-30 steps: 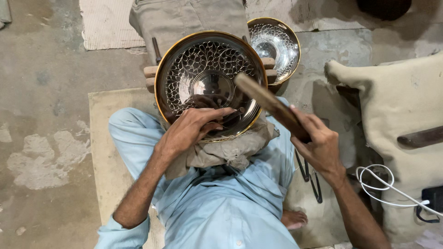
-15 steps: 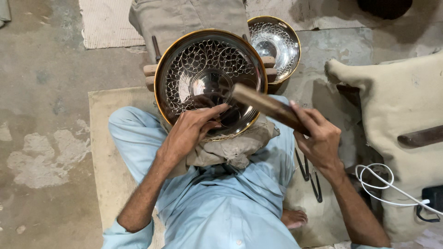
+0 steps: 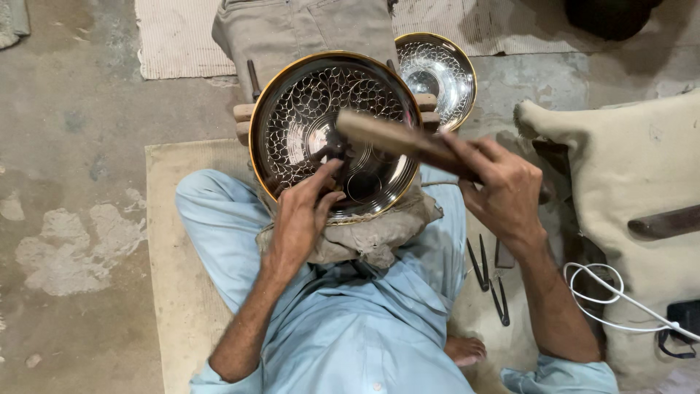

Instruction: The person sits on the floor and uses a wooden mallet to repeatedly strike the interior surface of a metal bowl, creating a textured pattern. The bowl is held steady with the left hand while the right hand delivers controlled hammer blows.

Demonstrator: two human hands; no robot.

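The tray (image 3: pixel 306 124) rests on a cloth pad (image 3: pixel 364 237) in the lap; behind the tray sits a second tray (image 3: pixel 441 73), right of it a cushion (image 3: pixel 620 168).

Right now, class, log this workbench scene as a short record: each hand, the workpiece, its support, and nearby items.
left hand: pinches a small dark punch tool against the plate
right hand: grips a wooden mallet above the punch
workpiece: engraved metal plate, gold rim
support: cloth pad on lap
nearby: second engraved plate; white cable
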